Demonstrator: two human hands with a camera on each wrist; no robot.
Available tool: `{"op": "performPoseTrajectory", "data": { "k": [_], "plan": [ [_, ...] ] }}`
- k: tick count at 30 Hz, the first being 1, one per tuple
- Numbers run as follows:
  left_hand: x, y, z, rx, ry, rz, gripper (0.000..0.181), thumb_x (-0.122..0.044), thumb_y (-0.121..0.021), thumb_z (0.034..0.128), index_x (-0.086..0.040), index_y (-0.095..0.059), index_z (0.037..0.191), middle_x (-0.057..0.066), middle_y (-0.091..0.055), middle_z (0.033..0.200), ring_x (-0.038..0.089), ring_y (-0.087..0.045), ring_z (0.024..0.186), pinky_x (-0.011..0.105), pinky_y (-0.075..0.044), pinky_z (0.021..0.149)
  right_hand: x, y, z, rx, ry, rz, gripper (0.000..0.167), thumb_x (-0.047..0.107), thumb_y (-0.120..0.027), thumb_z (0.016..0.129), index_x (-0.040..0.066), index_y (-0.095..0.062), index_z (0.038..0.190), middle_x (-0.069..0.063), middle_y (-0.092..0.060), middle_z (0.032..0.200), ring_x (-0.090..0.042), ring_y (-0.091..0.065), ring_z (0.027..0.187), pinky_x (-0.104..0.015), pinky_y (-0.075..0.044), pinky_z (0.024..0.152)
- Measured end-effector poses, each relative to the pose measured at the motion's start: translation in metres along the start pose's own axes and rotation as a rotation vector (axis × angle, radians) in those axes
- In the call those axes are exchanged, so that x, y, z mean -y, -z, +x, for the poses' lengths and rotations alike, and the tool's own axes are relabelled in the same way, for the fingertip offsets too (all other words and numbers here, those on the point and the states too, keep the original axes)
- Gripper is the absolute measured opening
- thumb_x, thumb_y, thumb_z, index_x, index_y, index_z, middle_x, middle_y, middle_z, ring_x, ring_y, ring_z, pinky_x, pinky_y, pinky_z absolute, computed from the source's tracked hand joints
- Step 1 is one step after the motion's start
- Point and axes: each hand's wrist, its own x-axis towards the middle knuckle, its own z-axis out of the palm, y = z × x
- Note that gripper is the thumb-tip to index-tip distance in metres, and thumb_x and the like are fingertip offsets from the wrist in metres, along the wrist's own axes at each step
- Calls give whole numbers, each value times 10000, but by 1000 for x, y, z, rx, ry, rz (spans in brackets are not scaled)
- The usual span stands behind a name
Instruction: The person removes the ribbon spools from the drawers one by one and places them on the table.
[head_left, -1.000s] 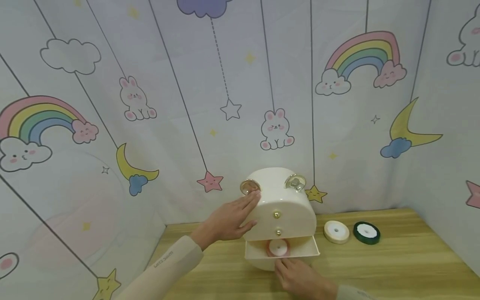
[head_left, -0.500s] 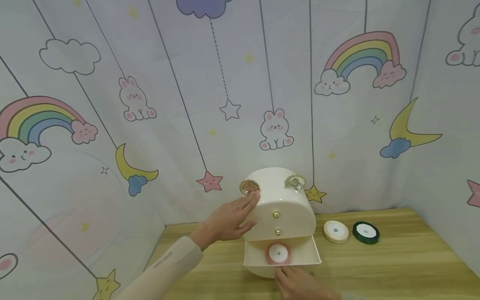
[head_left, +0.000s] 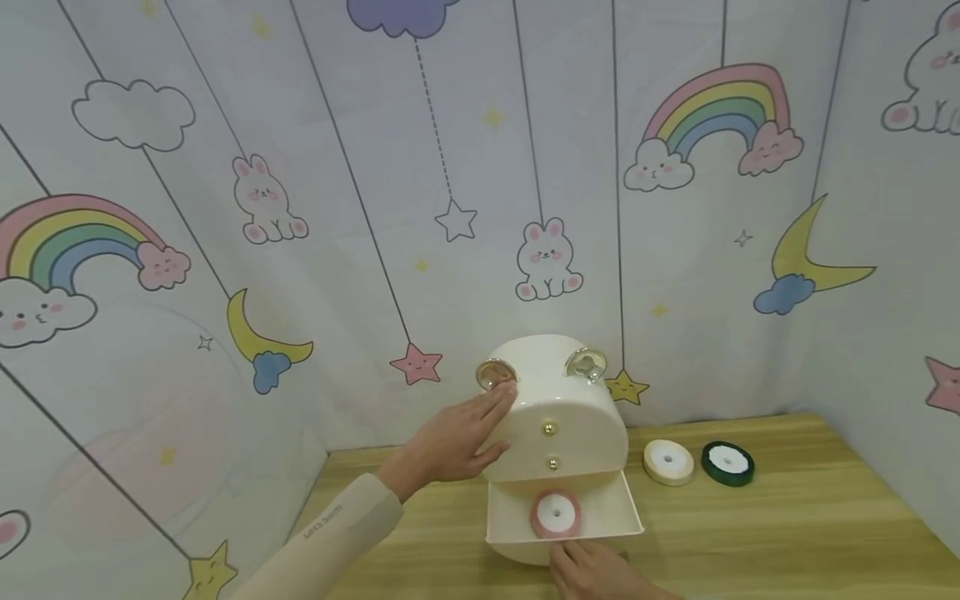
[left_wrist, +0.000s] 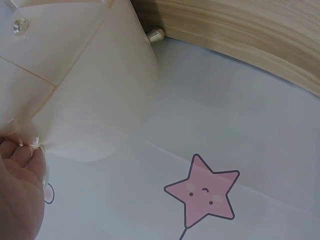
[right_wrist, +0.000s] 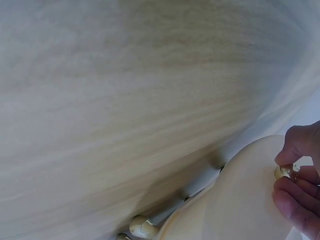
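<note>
Drawer [head_left: 609, 510] stood extended, pink spool [head_left: 557, 503] inside, at lower centre, head view; right hand [head_left: 596, 571] pinched the knob [right_wrist: 281, 172]; outstretched left hand [head_left: 457, 437] touched the cabinet [head_left: 588, 442].

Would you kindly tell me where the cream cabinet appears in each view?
Head: the cream cabinet stands below centre, slightly right.
Left wrist: upper left, cut off by the frame.
Right wrist: lower right, the right hand pinching its gold knob.
Shared landmark: the wooden tabletop, in all three.
</note>
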Motion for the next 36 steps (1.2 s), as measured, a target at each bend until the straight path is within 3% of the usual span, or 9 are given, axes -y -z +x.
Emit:
{"op": "performPoseTrajectory", "data": {
  "k": [16,27,36],
  "plan": [
    [1,-1,-1,-4,-6,2,723,-353,-558,1074,18,-298,1638,194,-360,1696,292,-430,1554,408,-440,1229,7,3,-3,-2,-15,54,493,125,-205,1111,207,-518,740,61,-449,807,-48,-408,663,-154,-315,541],
    [2,-1,0,12,-1,-4,724,-355,-547,1079,23,-288,1640,194,-343,1704,290,-409,1566,404,-415,1247,11,10,-2,-4,-97,164,468,158,-198,1127,202,-524,795,88,-445,798,-11,-403,665,-106,-330,549],
    [1,-2,-1,12,2,1,729,-359,-548,1078,18,-283,1643,192,-342,1704,290,-417,1560,406,-432,1235,16,9,-4,-24,-128,169,435,181,-228,1129,192,-537,823,95,-459,788,0,-414,667,-97,-342,550]
  ]
}}
